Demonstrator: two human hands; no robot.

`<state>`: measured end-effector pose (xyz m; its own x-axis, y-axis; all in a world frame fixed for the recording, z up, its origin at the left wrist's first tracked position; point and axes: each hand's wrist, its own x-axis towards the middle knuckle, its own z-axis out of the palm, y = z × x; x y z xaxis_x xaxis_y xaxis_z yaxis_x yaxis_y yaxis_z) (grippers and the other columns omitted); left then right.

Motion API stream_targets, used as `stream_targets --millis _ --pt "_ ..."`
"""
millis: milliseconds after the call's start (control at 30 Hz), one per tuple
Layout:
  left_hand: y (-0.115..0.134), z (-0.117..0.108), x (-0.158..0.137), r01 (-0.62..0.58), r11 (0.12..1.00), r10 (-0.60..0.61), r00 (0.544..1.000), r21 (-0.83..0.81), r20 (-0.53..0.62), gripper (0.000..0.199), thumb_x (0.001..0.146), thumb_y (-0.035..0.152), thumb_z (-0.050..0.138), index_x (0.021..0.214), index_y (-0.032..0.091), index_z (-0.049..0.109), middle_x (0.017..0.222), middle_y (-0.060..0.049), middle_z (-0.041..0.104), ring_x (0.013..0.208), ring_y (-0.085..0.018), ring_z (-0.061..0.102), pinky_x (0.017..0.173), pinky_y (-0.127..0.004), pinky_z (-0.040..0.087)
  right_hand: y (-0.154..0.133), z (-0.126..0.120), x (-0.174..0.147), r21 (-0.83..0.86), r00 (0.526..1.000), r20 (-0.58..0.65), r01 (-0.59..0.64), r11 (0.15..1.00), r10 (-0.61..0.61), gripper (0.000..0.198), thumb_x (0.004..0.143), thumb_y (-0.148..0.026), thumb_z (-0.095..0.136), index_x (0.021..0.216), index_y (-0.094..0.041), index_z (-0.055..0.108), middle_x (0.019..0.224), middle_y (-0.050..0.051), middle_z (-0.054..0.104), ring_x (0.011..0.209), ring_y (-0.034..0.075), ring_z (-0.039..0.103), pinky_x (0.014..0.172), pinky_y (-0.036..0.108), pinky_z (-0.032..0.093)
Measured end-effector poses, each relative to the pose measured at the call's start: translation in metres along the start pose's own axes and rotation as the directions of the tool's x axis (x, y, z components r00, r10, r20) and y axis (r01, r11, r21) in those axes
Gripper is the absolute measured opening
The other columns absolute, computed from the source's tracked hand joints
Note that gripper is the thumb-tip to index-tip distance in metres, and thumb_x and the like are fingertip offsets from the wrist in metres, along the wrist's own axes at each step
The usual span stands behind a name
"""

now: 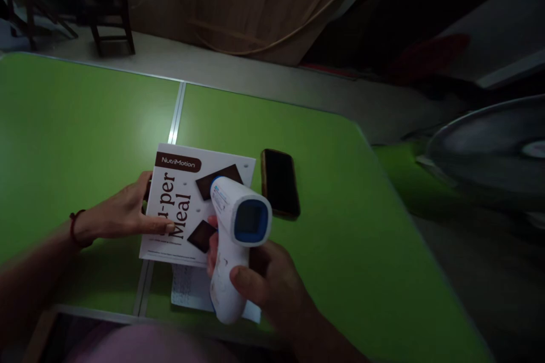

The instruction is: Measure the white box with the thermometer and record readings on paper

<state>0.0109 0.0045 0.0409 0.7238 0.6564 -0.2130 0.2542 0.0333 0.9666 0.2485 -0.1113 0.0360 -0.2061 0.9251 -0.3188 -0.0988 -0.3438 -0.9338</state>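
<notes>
Your left hand (123, 212) grips the white box (179, 181) by its left side: the thumb lies flat across the printed face, the other fingers pass behind the edge and are mostly hidden. The box, marked "NutriMotion" and "Meal", sits over the metal seam (175, 116) of the green table (332, 261), nearer the near edge than the far one; whether it lies flat or is tipped up, you cannot tell from this view.

Your right hand (276, 281) is wrapped around the handle of the white thermometer (230, 272) — thumb on the side facing you, fingertips showing on the left of the grip. The thermometer stands handle down, its blue-framed display (251, 220) dark and turned toward you, its front end overlapping the box; contact between the two cannot be judged.

A printed sheet (191, 289) shows below the box, by the table's near edge. To the right of the box — between it and the table's right edge — lies a phone (280, 182) in a brown case, dark screen upward. A red bracelet (74, 229) circles your left wrist. Beyond the far edge, toward the far left corner, stands a dark chair (111, 8).
</notes>
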Motion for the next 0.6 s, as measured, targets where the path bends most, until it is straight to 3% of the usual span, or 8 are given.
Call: stream_targets --millis 200,400,500,600 --pt "-0.001 0.000 0.000 0.006 1.000 -0.006 1.000 0.005 -0.002 0.062 0.081 0.042 0.079 0.121 0.018 0.038 0.114 -0.012 0.068 0.099 -0.029 0.071 0.073 -0.041 0.063 0.008 -0.003 0.001 0.059 0.999 0.009 0.050 0.997 -0.051 0.050 0.074 -0.060 0.075 0.101 -0.019 0.068 0.086 0.006 0.065 0.075 0.019 0.061 0.067 0.034 0.055" --pt "-0.005 -0.001 0.000 0.020 1.000 -0.020 1.000 -0.010 -0.003 0.067 0.080 0.041 0.080 0.125 0.018 0.036 0.118 -0.014 0.067 0.104 -0.030 0.070 0.078 -0.043 0.063 -0.006 -0.039 0.000 0.104 0.996 -0.009 0.084 0.991 -0.084 0.057 0.073 -0.055 0.079 0.117 -0.024 0.061 0.091 0.007 0.068 0.076 0.023 0.067 0.068 0.038 0.058" --pt "-0.002 -0.001 0.001 0.002 1.000 -0.001 1.000 -0.028 0.026 0.061 0.082 0.038 0.078 0.122 0.018 0.037 0.116 -0.013 0.068 0.100 -0.028 0.072 0.075 -0.041 0.064 -0.016 -0.060 0.004 0.010 0.998 0.019 0.058 0.998 -0.058 0.046 0.072 -0.048 0.082 0.108 -0.026 0.065 0.089 0.005 0.071 0.080 0.024 0.071 0.070 0.039 0.061" --pt "0.001 -0.001 0.001 -0.017 1.000 0.017 0.999 -0.004 0.027 0.055 0.083 0.037 0.078 0.118 0.018 0.039 0.112 -0.011 0.068 0.097 -0.027 0.072 0.071 -0.037 0.063 -0.018 -0.071 0.011 -0.143 1.000 -0.027 0.003 0.990 -0.007 0.038 0.070 -0.048 0.083 0.097 -0.025 0.069 0.093 0.008 0.075 0.086 0.027 0.073 0.074 0.042 0.062"
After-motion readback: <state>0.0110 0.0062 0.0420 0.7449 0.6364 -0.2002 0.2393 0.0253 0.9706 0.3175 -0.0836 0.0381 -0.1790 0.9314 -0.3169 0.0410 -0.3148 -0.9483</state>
